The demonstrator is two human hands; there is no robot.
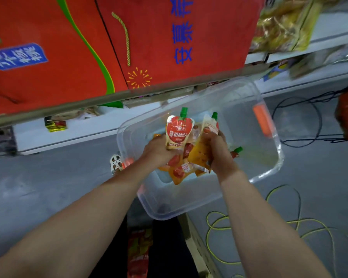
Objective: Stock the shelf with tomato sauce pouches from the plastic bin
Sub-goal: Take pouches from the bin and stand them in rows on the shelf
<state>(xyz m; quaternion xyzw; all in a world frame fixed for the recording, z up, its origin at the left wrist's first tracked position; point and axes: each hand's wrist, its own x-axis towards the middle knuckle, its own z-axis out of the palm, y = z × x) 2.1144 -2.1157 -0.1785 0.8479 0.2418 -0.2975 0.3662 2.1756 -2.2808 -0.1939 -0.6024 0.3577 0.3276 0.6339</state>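
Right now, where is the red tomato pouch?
Head view, centre: the red tomato pouch stands upright in the left hand, over the clear bin, beside the right hand's pale pouch.

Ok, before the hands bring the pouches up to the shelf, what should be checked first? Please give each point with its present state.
1. Left hand grips its pouch: ok, fingers curl round the lower end of the red-front pouch.
2. Right hand grips a pouch: ok, it holds the pale-backed pouch.
3. Green caps on both held pouches: ok.
4. Free place on the shelf: cannot tell, none is shown.
5. More stock in the plastic bin: ok, loose pouches lie under the hands.
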